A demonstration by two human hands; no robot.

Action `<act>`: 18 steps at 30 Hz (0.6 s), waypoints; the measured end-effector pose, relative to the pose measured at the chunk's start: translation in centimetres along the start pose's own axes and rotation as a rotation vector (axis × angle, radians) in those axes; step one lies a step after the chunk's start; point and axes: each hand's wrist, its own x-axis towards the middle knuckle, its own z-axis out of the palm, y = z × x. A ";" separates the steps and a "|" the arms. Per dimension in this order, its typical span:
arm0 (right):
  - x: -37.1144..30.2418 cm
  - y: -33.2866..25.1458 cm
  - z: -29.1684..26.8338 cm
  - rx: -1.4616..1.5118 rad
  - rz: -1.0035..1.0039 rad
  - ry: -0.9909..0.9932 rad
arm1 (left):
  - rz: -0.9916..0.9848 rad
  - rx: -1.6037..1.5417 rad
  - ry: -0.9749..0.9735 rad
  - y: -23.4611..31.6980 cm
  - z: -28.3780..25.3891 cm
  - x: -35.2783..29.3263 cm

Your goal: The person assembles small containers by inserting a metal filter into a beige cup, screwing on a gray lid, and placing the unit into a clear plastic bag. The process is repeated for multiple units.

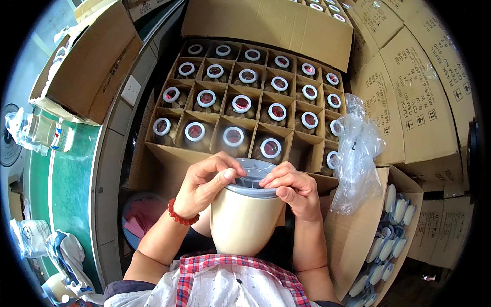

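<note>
A cream pot (247, 222), topped by a grey collar (263, 192), is held upright just beyond the apron (220, 286), in front of a divided carton (171, 159) of bottles (233, 137). The collar's left side is grasped by the left hand (207, 181), its fingers bent over the rim; the right side is grasped by the right hand (297, 190). A red bracelet (183, 213) is worn on the left wrist. A clear plastic bag (356, 158) is draped at the carton's right edge.
</note>
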 end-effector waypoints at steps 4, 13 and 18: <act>-0.9 3.8 -0.5 0.333 -0.111 0.055 | 0.187 0.001 -0.082 -0.9 -1.1 0.6; -0.8 6.4 -0.6 0.549 -0.154 0.028 | 0.127 0.222 -0.102 0.1 0.0 1.5; -1.5 5.2 -0.4 0.449 -0.152 0.028 | 0.132 0.073 -0.186 -1.0 -1.3 1.1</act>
